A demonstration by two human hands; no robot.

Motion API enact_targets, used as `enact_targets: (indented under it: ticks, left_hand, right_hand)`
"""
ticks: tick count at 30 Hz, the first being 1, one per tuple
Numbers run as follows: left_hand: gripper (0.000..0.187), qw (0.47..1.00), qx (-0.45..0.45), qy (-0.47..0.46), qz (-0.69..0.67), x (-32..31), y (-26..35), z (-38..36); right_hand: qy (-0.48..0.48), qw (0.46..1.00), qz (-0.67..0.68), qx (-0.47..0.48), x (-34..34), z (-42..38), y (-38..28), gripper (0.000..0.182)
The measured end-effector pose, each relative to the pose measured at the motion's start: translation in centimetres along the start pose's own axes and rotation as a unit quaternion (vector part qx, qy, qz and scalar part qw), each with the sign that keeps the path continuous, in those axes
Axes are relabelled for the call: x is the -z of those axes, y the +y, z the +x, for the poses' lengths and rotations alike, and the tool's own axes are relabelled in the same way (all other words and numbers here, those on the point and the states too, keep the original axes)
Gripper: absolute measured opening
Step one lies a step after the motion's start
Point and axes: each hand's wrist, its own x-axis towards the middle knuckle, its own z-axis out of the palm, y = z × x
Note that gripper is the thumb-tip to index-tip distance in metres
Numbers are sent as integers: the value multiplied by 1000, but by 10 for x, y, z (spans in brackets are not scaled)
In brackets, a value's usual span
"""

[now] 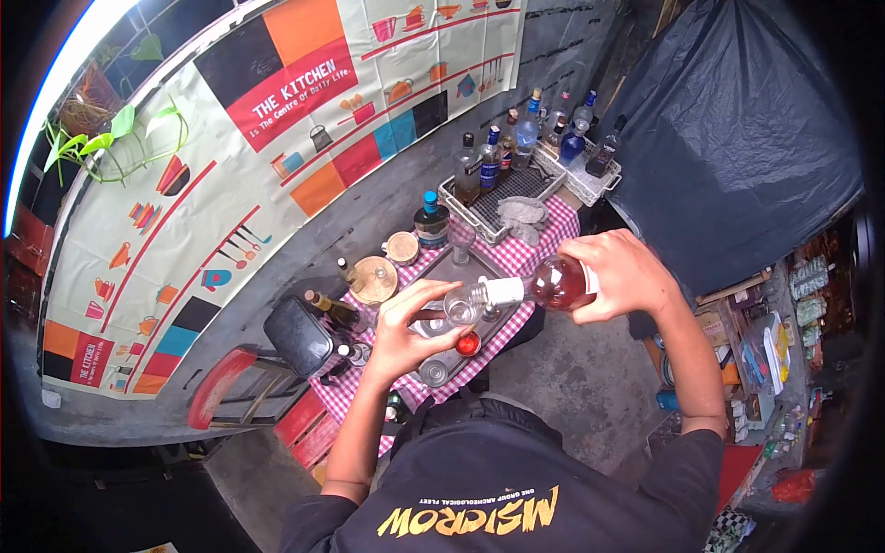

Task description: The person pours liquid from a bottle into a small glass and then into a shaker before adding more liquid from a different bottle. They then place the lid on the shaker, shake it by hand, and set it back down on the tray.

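My left hand (415, 324) is closed around a small clear glass (464, 304), held tilted over the table. In my right hand (619, 276) is a round bottle of reddish liquid (559, 283), gripped by its body and tipped nearly level. Its white neck (503, 291) points left, with the mouth end right at the glass. Below my hands is a grey tray (502, 324). A stemmed glass (460, 245) stands at its far end, and a small glass of red liquid (468, 345) shows under my left fingers. Another clear glass (433, 371) is at the near end.
A pink checked cloth (550, 241) covers the table. Several bottles stand in a white wire basket (479, 217) with a grey rag (523, 217). A teal-capped bottle (431, 221), a round wooden board (373, 279) and a black container (300, 334) line the wall. Shelves (737, 359) stand right.
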Motion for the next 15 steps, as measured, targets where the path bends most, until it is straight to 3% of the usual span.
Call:
enact_targets:
  ticks: [15]
  left_hand:
    - [59, 1000, 0, -11, -5, -2, -3, 5]
  right_hand:
    - [-9, 999, -31, -15, 4, -3, 2, 66]
